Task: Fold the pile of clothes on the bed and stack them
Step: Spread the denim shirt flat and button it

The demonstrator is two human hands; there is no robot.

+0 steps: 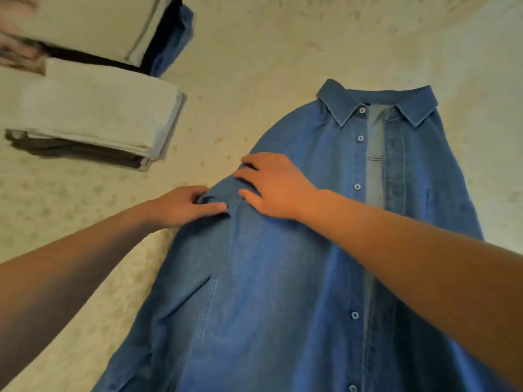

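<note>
Blue denim shirt (283, 278) lies front-up and buttoned on the bed (254, 46), collar away from the person. Left hand (181, 206) pinches a fold at the shirt's left edge, fingers clamped on cloth. Right hand (274, 186) rests flat beside it, fingers apart. 2 folded stacks (93, 108) lie upper left.

Speckled bed (283, 46): denim shirt (268, 278), folded stacks (93, 108).
</note>
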